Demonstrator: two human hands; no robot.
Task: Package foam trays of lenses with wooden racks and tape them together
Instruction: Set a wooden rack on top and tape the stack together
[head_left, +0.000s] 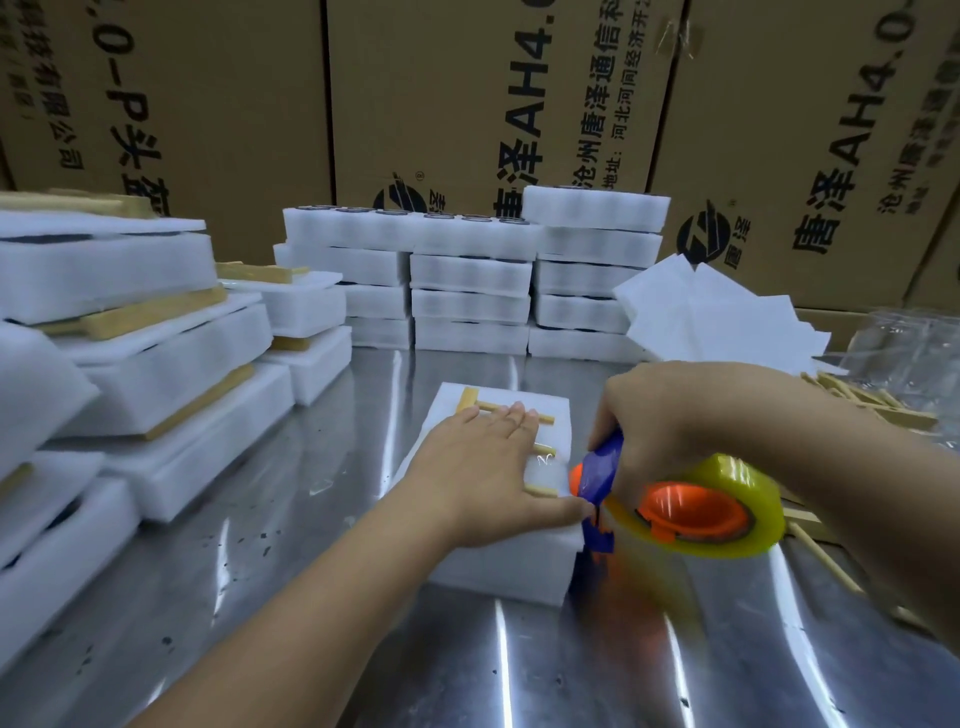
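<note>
A white foam tray block (498, 571) lies on the steel table (291, 597) at the centre, with a wooden rack (470, 400) on top of it. My left hand (478, 473) presses flat on the rack, fingers straight, thumb at the block's right edge. My right hand (670, 415) grips the blue handle of a tape dispenser (691, 509), which carries a yellowish tape roll on an orange hub. The dispenser sits at the block's right edge, and a strip of clear tape (545, 473) lies across the rack beside my left hand.
Finished foam-and-rack bundles (156, 358) are piled on the left. Stacks of foam trays (467, 280) stand at the back before cardboard boxes (467, 104). Loose foam sheets (711, 306), wooden racks (872, 405) and clear plastic bags (914, 343) lie at the right.
</note>
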